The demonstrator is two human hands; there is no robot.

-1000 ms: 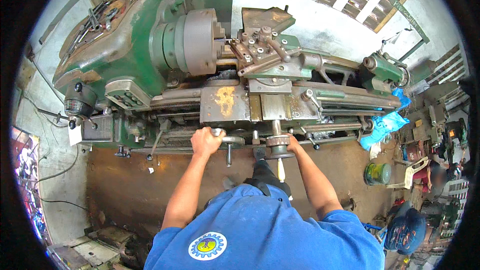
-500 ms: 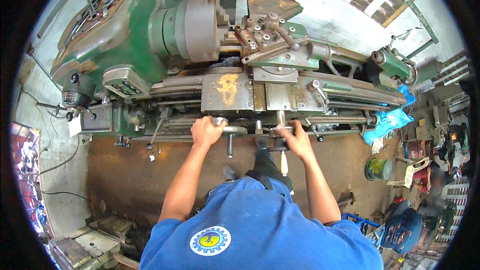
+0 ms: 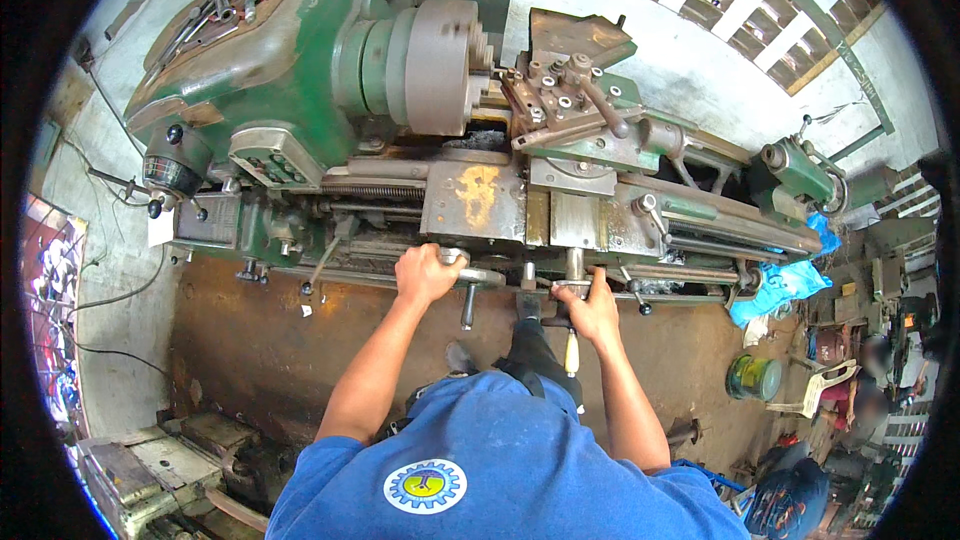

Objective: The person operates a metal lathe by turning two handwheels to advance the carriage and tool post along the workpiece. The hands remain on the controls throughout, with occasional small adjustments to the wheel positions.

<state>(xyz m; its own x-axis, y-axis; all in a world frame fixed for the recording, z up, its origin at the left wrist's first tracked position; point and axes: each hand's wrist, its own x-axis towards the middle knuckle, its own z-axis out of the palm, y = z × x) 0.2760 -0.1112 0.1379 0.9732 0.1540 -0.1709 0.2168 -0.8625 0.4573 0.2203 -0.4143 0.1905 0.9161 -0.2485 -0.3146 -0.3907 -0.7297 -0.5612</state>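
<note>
A large green metal lathe [image 3: 290,70] stretches across the view in front of me. My left hand [image 3: 427,275] is closed on the rim of the carriage handwheel [image 3: 487,276], whose dark handle hangs beside it. To its right, my right hand [image 3: 592,308] grips the cross-slide handwheel [image 3: 567,290], and a pale wooden handle [image 3: 571,352] sticks out below. Above the hands sits the carriage [image 3: 475,202] with its yellow-stained top. The tool post [image 3: 560,90] stands close to the grey chuck [image 3: 440,67]; whatever lies between them is hard to make out.
Wrenches [image 3: 225,5] lie on top of the headstock. The tailstock [image 3: 795,165] stands at the bed's right end, near a blue plastic sheet [image 3: 785,290]. A green bucket [image 3: 753,377] and a pale chair [image 3: 815,388] are on the floor at right, with people beyond.
The whole scene has shifted a little right and down as my head moved. Both hands stay on their handwheels; the right fingers sit slightly differently on the rim.
</note>
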